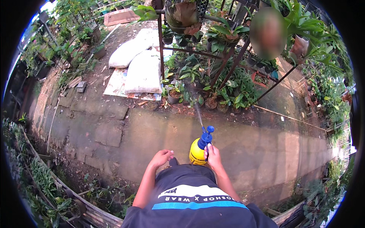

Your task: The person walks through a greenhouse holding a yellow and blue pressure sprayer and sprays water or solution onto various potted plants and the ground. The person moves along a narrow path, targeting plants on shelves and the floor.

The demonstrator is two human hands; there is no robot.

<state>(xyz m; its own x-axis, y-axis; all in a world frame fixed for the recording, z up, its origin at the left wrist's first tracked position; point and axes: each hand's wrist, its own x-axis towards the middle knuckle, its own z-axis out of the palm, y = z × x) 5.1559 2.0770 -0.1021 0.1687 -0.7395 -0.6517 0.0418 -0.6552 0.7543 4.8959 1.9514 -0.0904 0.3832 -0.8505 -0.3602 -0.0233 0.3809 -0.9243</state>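
My right hand grips the handle of a yellow pressure pump sprayer with a blue pump head and nozzle. From the nozzle a fine mist shoots forward towards low potted plants along the far edge of the path. In front of my waist, to the left of the sprayer, my left hand hangs with nothing seen in it. Its fingers are loosely bent and slightly apart. Part of a dark shoe shows beside it.
White sacks lie on a printed sheet ahead to the left. A rusty metal frame holds hanging potted plants. A damp concrete path runs crosswise. A person with a blurred face appears at upper right. Behind me runs a wooden rail.
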